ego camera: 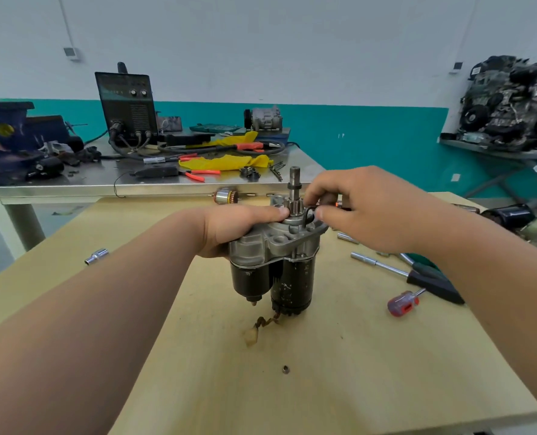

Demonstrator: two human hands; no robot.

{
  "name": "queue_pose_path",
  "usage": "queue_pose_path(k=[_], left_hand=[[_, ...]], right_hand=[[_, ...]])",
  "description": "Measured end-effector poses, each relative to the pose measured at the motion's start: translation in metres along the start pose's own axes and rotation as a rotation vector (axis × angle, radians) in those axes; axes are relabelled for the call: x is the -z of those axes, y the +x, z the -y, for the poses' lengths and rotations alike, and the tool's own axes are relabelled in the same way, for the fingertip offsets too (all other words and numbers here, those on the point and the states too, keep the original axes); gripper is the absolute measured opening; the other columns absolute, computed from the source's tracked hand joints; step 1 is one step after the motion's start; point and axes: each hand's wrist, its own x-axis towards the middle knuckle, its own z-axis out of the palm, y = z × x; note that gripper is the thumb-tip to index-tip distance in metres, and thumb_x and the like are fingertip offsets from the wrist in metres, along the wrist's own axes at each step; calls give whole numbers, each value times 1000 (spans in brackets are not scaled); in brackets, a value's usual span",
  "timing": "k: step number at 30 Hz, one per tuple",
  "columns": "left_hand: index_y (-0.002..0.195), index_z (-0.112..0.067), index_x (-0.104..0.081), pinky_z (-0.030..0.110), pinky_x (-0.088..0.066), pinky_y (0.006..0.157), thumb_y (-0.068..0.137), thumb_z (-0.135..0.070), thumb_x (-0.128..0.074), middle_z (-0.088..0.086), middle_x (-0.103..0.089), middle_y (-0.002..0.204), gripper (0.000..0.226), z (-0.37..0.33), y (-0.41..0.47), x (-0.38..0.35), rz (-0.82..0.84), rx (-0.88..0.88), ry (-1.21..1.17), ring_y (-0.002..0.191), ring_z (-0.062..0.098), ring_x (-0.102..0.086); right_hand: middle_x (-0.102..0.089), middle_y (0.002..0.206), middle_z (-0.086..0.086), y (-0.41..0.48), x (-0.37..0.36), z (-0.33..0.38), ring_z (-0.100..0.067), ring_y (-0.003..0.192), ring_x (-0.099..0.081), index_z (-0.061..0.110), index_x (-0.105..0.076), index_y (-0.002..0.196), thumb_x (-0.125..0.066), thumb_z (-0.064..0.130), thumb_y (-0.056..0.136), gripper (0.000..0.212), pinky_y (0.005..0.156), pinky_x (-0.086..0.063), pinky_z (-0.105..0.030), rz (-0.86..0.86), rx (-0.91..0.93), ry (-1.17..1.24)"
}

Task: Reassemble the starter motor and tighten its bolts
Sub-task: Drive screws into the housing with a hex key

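Note:
The starter motor [279,265] stands upright on the wooden table [323,372], shaft and pinion pointing up, black cylinders hanging below its grey aluminium housing. My left hand [239,227] grips the housing from the left, thumb on top near the pinion. My right hand [364,208] pinches a small dark ring-shaped part [308,214] against the top of the housing, just right of the shaft. A braided copper lead [262,324] trails from the motor's bottom onto the table.
A socket [97,256] lies at the left. A T-handle socket wrench [408,273] and a red-handled screwdriver [404,303] lie at the right. A small nut [285,369] sits near the front. An armature [226,196] lies behind. A cluttered metal bench [135,180] stands beyond.

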Motion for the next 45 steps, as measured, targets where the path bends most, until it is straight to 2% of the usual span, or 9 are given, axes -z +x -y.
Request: queue_pose_path(k=[5, 9, 11, 14, 19, 25, 33, 39, 45], left_hand=[[110, -19, -66, 37, -50, 93, 64, -59, -61, 6, -74, 106, 61, 0, 1, 0, -5, -2, 8, 92, 20, -68], [113, -17, -64, 42, -47, 100, 64, -62, -61, 8, -73, 108, 66, -5, 5, -1, 4, 7, 59, 97, 23, -67], [113, -18, -64, 44, -47, 103, 65, -63, -60, 9, -73, 109, 66, -8, 7, -2, 13, 4, 88, 101, 24, -67], [111, -19, -65, 45, -47, 103, 64, -63, -60, 8, -73, 109, 64, -13, 11, -3, 28, 6, 111, 102, 24, -67], [113, -19, -65, 43, -48, 102, 63, -63, -60, 8, -73, 112, 66, -16, 14, -4, 27, 17, 131, 106, 25, -67], [104, -26, -65, 33, -51, 80, 66, -62, -59, 0, -76, 95, 53, -21, 14, -6, 36, 19, 152, 82, 13, -72], [103, -25, -66, 35, -51, 83, 62, -62, -63, 1, -76, 97, 56, -25, 16, -8, 26, 37, 154, 83, 15, -72], [100, -26, -66, 37, -52, 86, 62, -61, -63, 1, -76, 94, 52, -29, 17, -11, 11, 43, 158, 82, 15, -72], [103, -25, -65, 35, -52, 83, 70, -61, -60, 1, -77, 94, 49, -30, 14, -12, 9, 54, 172, 79, 13, -73]], right_hand=[[-59, 75, 23, -1, -6, -4, 18, 73, -51, 49, -54, 84, -55, 25, 96, 27, 59, -35, -1, -41, -41, 84], [-56, 70, 37, 4, -7, -2, 15, 71, -52, 48, -53, 77, -57, 26, 95, 29, 59, -36, -2, 14, -27, 102], [-56, 65, 24, 7, -6, 0, 13, 70, -51, 48, -54, 79, -57, 26, 95, 27, 59, -37, -5, 39, -9, 63], [-55, 76, 21, 7, -2, -2, 8, 75, -52, 48, -54, 82, -54, 28, 96, 25, 56, -39, -13, 85, -9, 5], [-55, 88, 21, 3, 2, -5, -2, 83, -53, 44, -59, 89, -54, 27, 96, 18, 74, -46, -26, 111, 28, -42], [-55, 102, 12, 4, 3, 4, -13, 94, -54, 32, -64, 108, -46, 32, 99, 21, 81, -50, -39, 77, 62, -355], [-60, 93, 7, -1, 5, 10, -14, 82, -55, 31, -62, 94, -45, 35, 97, 17, 69, -51, -36, 62, 49, -409], [-47, 63, 13, 10, 11, 13, -2, 57, -42, 34, -43, 65, -52, 29, 94, 31, 50, -31, -24, 110, -6, -357], [-63, 77, 4, 8, 7, 1, -9, 68, -55, 23, -67, 83, -53, 27, 93, 18, 59, -43, -25, 113, -10, -295]])
